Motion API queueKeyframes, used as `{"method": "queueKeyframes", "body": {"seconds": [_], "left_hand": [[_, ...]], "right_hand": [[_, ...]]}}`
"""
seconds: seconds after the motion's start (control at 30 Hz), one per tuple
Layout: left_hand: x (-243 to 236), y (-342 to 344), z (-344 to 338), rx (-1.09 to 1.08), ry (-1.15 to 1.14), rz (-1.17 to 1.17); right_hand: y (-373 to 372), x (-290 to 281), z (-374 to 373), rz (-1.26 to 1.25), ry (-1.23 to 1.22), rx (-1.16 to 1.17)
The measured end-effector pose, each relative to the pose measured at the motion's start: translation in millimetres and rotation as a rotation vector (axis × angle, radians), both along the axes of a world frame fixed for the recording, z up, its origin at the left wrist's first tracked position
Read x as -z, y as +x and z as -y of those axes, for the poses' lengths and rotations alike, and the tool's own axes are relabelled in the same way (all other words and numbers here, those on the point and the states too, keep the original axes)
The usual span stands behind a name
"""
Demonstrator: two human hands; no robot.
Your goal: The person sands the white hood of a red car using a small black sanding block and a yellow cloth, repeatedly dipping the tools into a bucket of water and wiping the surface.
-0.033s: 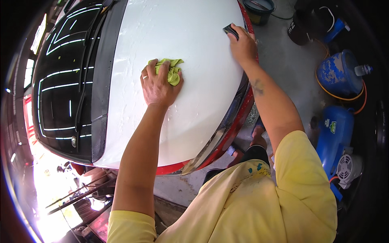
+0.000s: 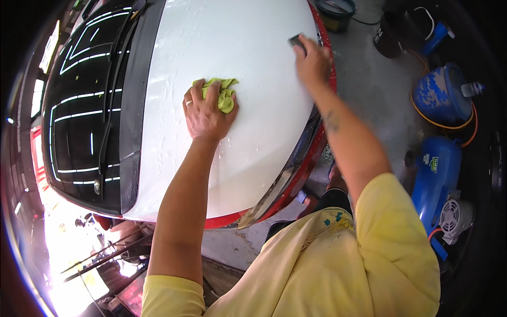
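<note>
My left hand point(image 2: 208, 113) is closed over a crumpled yellow-green cloth point(image 2: 224, 103) and rests on the white car hood point(image 2: 253, 158), left of its middle, among streaks and drops of liquid. At the hood's far right, beside the red edge, my right hand point(image 2: 312, 66) grips a small dark flat block point(image 2: 294, 42) against or just over the white surface; motion blurs it slightly. The dark windshield point(image 2: 76, 132) and its wipers point(image 2: 108, 95) lie to the left of the hood.
Red trim point(image 2: 322, 132) edges the hood. At right on the grey floor point(image 2: 375, 105) stand buckets point(image 2: 391, 39), a scuffed blue drum point(image 2: 433, 92) with a plastic bottle point(image 2: 470, 90), hoses point(image 2: 465, 140) and a blue compressor tank point(image 2: 433, 169). Bright clutter point(image 2: 105, 248) fills the lower left.
My right hand and the dark block have shifted slightly to the left and down in the picture. My left hand and the cloth have barely moved.
</note>
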State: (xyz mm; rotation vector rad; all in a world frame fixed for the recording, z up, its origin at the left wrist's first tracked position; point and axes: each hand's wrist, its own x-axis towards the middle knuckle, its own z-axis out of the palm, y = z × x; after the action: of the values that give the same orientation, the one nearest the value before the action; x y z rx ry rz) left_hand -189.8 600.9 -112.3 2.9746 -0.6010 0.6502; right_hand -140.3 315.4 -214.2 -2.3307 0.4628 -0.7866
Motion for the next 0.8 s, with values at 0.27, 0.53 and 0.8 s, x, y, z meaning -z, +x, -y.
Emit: {"method": "queueKeyframes", "body": {"seconds": [0.27,0.53,0.8], "left_hand": [[-1.8,-3.8,-14.5,0.004,-0.026,0.015],[4.2,-0.8,-8.6,0.025,-0.009,0.031],[4.4,0.4,-10.7,0.027,0.013,0.042]], "right_hand": [[-128.1,19.3,-78.7,0.192,-0.227,-0.647],[-88.2,14.1,-53.7,0.004,0.054,-0.115],[-92.1,34.9,-18.5,-0.002,0.234,-0.131]]}}
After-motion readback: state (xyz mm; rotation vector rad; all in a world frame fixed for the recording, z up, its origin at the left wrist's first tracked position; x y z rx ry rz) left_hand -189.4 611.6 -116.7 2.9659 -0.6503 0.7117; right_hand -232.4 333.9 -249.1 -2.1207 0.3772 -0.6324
